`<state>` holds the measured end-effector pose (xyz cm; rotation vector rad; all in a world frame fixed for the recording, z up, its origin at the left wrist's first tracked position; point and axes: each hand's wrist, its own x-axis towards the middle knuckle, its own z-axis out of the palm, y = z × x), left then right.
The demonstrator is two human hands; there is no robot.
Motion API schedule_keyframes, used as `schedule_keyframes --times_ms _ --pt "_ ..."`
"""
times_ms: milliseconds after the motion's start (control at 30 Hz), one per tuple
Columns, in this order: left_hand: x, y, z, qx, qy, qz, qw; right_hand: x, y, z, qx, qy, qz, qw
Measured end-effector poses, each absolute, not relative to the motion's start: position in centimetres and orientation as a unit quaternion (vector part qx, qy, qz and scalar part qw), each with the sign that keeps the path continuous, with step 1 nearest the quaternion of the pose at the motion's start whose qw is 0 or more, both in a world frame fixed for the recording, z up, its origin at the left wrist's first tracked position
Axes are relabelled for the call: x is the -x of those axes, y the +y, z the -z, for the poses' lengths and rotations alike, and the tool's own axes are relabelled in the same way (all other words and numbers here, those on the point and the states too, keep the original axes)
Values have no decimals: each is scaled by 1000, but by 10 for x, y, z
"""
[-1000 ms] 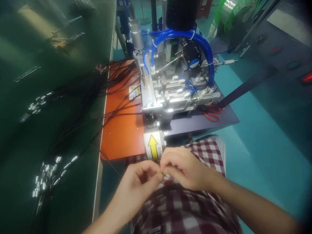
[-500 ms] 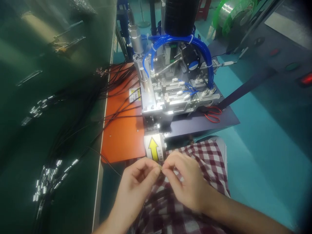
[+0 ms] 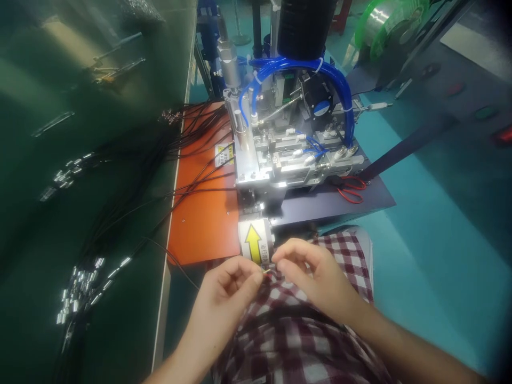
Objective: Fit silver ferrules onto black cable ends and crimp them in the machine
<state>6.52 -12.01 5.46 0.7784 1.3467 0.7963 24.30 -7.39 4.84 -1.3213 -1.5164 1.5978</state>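
Observation:
My left hand (image 3: pixel 226 290) and my right hand (image 3: pixel 316 280) meet above my checked lap, both pinched shut. Between the fingertips shows the bared tip of a thin wire (image 3: pixel 266 272), reddish and yellow. A black cable (image 3: pixel 176 261) runs from the left hand's side toward the bundle on the bench. Just beyond the fingers sits a white cylinder with a yellow arrow label (image 3: pixel 254 242), at the front of a metal machine (image 3: pixel 280 154).
Blue air hoses (image 3: pixel 296 66) loop over the machine, which stands on an orange plate (image 3: pixel 204 208). Red-handled scissors (image 3: pixel 352 189) lie on the dark base at right. Black cables with several silver connectors (image 3: pixel 80 288) cover the green bench at left. A green wire spool (image 3: pixel 384 21) stands behind.
Both hands stayed together in the pinch and drifted slightly up and right; the right hand's fingers shifted on the wire tip. The view moved a little.

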Motion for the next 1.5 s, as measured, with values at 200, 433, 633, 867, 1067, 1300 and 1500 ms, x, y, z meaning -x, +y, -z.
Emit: schedule_keyframes --times_ms 200,433,633,867,1067,1300,1500 --pt "-67 -122 -56 -365 598 -352 620 -235 -77 -57 468 -612 -581 262" --pt "-70 -122 -58 -375 609 -345 607 -229 -82 -53 483 -516 -658 260" --pt "-69 -121 -58 -375 607 -343 611 -237 -80 -46 449 -518 -672 280" --pt "-67 -121 -60 -373 589 -332 635 -252 -66 -43 308 -764 -453 341" --pt "-66 -120 -61 -368 583 -332 644 -247 -66 -44 291 -746 -481 357" --pt "-64 -120 -60 -373 575 -325 651 -242 -71 -43 343 -701 -529 335" --pt "-61 -122 -58 -357 565 -330 667 -234 -73 -42 369 -566 -677 292"
